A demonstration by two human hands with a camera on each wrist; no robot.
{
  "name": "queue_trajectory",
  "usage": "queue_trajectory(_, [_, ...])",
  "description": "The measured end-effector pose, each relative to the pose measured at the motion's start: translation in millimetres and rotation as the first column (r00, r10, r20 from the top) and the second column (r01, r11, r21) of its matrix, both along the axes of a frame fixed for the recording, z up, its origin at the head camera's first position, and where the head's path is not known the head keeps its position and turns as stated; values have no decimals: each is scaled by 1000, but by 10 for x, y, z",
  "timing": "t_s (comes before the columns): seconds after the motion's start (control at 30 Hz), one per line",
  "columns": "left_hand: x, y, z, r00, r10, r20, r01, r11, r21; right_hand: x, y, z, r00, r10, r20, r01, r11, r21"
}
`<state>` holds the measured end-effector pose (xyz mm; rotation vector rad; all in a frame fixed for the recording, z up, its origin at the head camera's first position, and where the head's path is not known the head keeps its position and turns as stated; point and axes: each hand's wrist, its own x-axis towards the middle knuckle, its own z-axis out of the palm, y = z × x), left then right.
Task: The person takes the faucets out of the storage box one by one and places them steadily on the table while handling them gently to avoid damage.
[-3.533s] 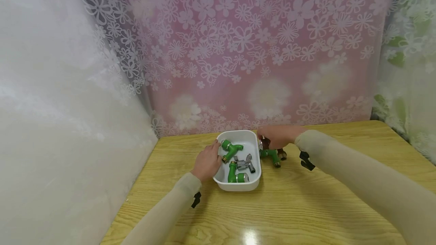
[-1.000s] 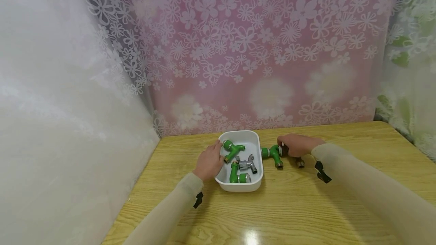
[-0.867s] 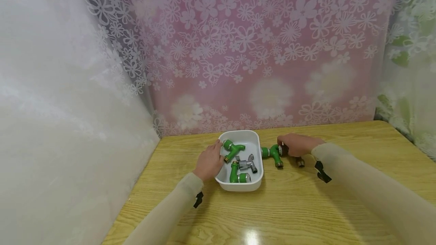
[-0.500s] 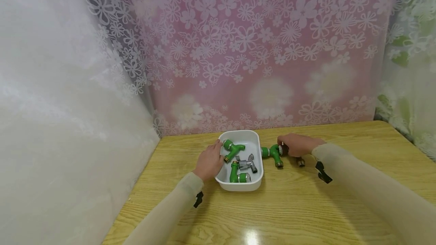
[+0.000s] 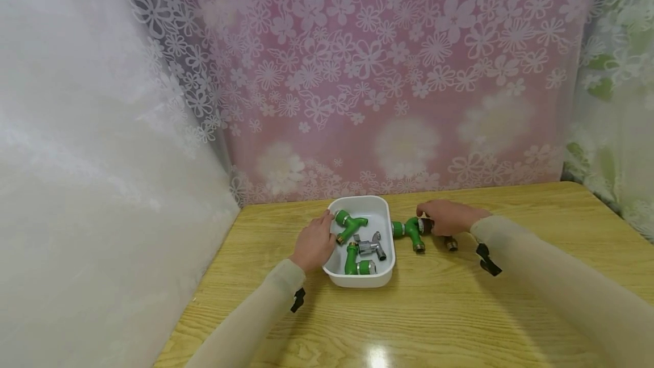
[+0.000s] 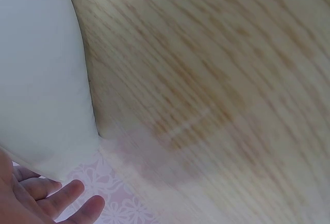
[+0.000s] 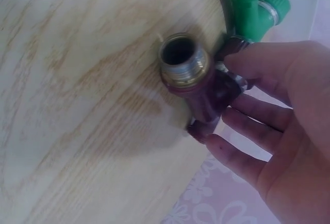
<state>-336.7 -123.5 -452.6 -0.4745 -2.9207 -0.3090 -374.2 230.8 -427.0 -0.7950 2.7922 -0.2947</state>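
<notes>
My right hand [image 5: 449,217] holds a dark maroon tap [image 7: 203,92] with a threaded brass end, its thumb and fingers about the handle end. Just left of it on the table lies a green tap [image 5: 413,231], close against the right side of a white plastic tub [image 5: 357,281]. My left hand [image 5: 313,243] rests at the tub's left rim; in the left wrist view its fingers [image 6: 62,198] stretch loosely past the tub wall. Inside the tub are a green tap [image 5: 351,226] at the back, a silver metal tap [image 5: 369,247] in the middle and another green tap [image 5: 351,260] in front.
All of this is on a wood-grain table [image 5: 439,322]. A pink flowered curtain [image 5: 337,146] hangs behind its far edge. White sheeting [image 5: 92,186] closes off the left side, and a green-patterned curtain [image 5: 608,129] the right.
Since the oldest frame my right hand has moved right with the maroon tap, away from the tub, and more of the green tap beside the tub shows. Over the last second almost nothing moves.
</notes>
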Motion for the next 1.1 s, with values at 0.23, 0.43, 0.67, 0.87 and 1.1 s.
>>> queue_trajectory(0.23, [24,-4,3,1000,3,10,-3,1000,3,36,-99,94,999,19,-34,-19,1000,-4])
queue_trajectory(0.43, [27,-9,-10,1000,3,17,-3,1000,10,37,-258,167,997,44,-66,-44,999,-5])
queue_trajectory(0.67, [14,-24,-29,1000,1,7,-1,1000,9,4,-509,228,992,76,-102,-77,997,-6])
queue_trajectory(0.87, [16,-27,-19,1000,1,8,-1,1000,5,21,-774,366,990,80,-117,-79,997,13])
queue_trajectory(1.1, [12,7,18,1000,-4,1,3,1000,10,-13,-1035,486,995,80,-58,-80,997,12])
